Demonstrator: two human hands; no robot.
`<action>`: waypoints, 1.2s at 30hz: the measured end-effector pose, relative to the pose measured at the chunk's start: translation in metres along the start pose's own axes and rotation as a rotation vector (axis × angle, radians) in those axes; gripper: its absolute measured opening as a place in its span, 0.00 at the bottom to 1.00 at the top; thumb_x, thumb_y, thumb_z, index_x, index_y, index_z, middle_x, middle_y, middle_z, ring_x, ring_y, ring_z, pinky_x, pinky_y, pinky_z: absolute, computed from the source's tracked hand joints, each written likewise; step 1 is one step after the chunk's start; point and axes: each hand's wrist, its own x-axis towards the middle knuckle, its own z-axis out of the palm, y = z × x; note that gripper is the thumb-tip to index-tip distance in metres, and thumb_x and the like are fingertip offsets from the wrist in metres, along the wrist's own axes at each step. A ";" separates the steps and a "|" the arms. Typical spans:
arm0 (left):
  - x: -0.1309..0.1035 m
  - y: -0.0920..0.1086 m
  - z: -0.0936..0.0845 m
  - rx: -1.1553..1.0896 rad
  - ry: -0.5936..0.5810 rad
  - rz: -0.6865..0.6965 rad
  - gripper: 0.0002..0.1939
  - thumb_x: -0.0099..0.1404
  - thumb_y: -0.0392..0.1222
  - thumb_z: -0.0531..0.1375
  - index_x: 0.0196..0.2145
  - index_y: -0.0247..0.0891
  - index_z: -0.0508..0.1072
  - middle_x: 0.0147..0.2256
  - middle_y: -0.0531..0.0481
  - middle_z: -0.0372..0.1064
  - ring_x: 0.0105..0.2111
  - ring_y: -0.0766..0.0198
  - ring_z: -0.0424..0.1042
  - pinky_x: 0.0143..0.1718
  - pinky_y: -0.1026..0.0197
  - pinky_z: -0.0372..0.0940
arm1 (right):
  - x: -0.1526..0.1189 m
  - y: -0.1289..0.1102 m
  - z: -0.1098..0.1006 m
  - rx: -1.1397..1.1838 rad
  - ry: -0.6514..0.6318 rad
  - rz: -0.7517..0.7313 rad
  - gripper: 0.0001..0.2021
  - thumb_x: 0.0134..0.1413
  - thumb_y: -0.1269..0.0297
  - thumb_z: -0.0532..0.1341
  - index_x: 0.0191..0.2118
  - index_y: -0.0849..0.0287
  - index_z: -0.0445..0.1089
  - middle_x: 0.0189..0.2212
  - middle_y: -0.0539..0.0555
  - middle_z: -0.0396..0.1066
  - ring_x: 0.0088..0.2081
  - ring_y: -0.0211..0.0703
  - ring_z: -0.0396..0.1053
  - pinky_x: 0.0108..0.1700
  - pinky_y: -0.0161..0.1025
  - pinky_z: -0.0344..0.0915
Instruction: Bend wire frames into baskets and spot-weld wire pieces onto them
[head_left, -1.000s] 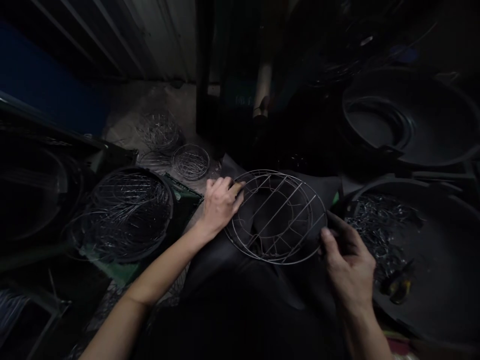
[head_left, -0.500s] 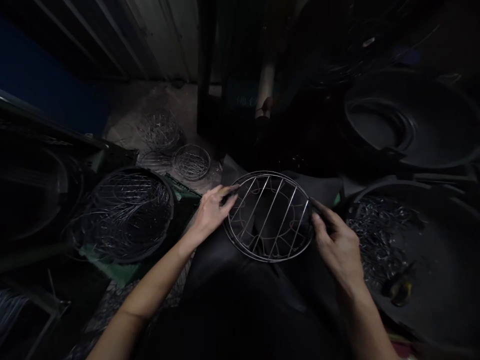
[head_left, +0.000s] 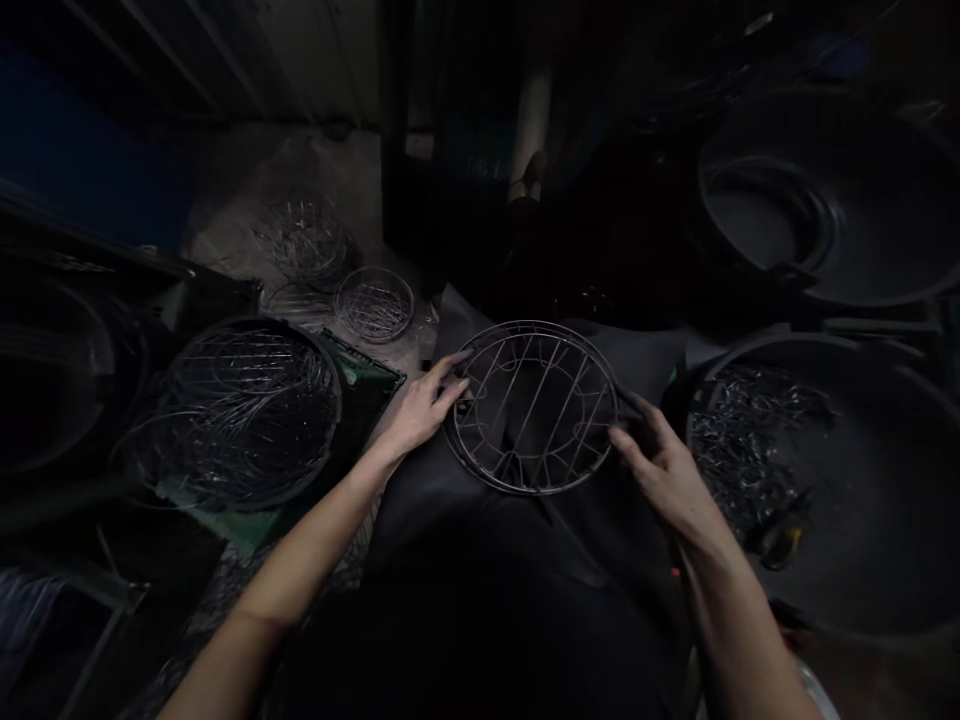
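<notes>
A round wire rack (head_left: 534, 405) with straight parallel bars and a looped wire ring lies over the dark cloth (head_left: 465, 550) on my lap. My left hand (head_left: 420, 405) grips its left rim, thumb and fingers around the wire. At the right rim, my right hand (head_left: 656, 455) has its thumb on the near side and its fingers along the outer edge. The fingertips of both hands are dim against the dark background.
To the left, a black tub (head_left: 334, 400) of wire pieces sits on a green crate (head_left: 367, 365). A round wire basket (head_left: 375, 303) stands on the floor. On the right, a large black basin (head_left: 862, 560) holds small metal parts and yellow-black pliers (head_left: 781, 540). Behind it is another basin (head_left: 862, 270).
The whole view has shifted slightly, so things sit a little higher in the picture. The rack has turned and tilted slightly between my hands, its looped wires now showing more clearly.
</notes>
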 end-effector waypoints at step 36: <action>-0.005 0.004 0.002 -0.252 -0.009 -0.050 0.19 0.64 0.53 0.55 0.46 0.37 0.68 0.25 0.54 0.67 0.20 0.72 0.65 0.24 0.70 0.61 | -0.031 -0.005 0.008 0.371 -0.140 0.198 0.30 0.46 0.46 0.64 0.50 0.57 0.58 0.24 0.46 0.65 0.22 0.39 0.68 0.22 0.35 0.66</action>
